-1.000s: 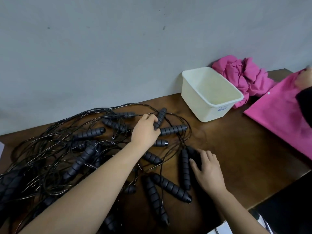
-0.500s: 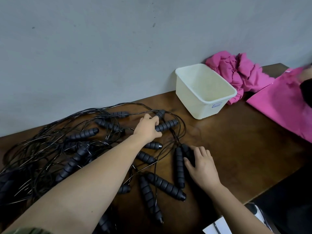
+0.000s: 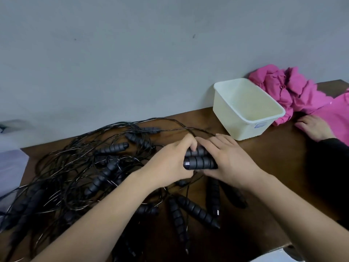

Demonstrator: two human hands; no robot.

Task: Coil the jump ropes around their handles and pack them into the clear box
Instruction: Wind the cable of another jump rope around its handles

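Two black ribbed jump rope handles [image 3: 198, 162] lie side by side, held between both my hands above the brown table [image 3: 279, 167]. My left hand [image 3: 173, 163] grips their left end, and my right hand [image 3: 229, 161] wraps their right part. A tangle of thin black ropes [image 3: 75, 167] with several more ribbed handles spreads over the table's left half. More handles [image 3: 194, 210] lie below my hands. The pale plastic box [image 3: 247, 121] stands empty at the back, right of my hands.
A crumpled pink cloth [image 3: 287, 87] lies behind the box against the grey wall. Another person's hand [image 3: 315, 127] rests on the table at the right, beside pink fabric [image 3: 340, 114]. The table's front edge runs at the lower right.
Both my hands have come together over the middle of the table and now hold two handles side by side; before, each rested on a separate handle. Another person's hand has appeared at right.
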